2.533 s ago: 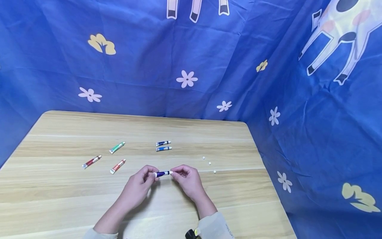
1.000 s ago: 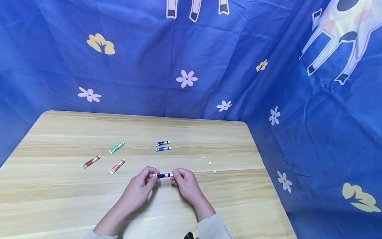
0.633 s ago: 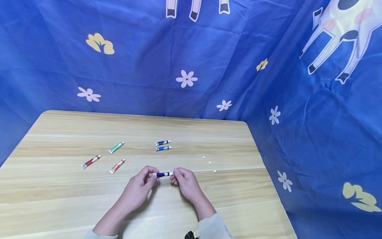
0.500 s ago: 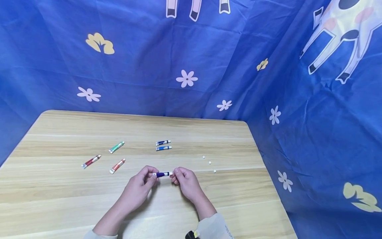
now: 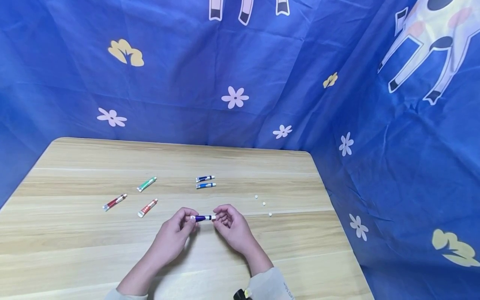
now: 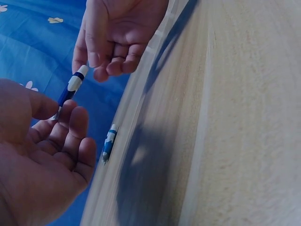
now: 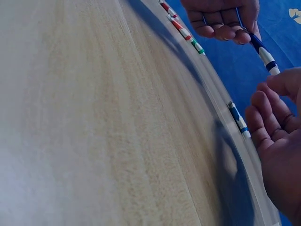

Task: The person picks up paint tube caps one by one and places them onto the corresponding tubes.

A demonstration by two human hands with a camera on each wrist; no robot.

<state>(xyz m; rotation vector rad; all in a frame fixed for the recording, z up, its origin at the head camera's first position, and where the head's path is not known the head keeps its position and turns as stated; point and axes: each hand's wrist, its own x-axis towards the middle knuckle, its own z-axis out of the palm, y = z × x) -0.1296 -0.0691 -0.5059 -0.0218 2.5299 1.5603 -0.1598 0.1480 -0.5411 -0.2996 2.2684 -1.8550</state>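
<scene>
My left hand [image 5: 173, 235] pinches the crimped end of a small purple paint tube [image 5: 202, 218] between thumb and index finger, above the table. The tube lies nearly level, and its white cap [image 6: 83, 70] points toward my right hand [image 5: 234, 229]. There, thumb and index finger stand parted on either side of the cap, fingertips right beside it, with the other fingers loosely curled. In the right wrist view the thumb [image 7: 284, 82] shows just below the cap. Three small white caps [image 5: 264, 203] lie on the table to the right.
Behind the hands, a dark blue tube [image 5: 205, 178] and a lighter blue tube [image 5: 206, 186] lie side by side. Green [image 5: 146, 184], dark red [image 5: 114, 202] and orange-red [image 5: 148, 208] tubes lie left on the wooden table [image 5: 93, 258]. A blue printed curtain [image 5: 168, 83] surrounds the back and right.
My right thumb and index finger, earlier closed on the tube's cap, have spread apart around it. My left hand keeps its pinch on the paint tube. The tubes and caps on the table have stayed put.
</scene>
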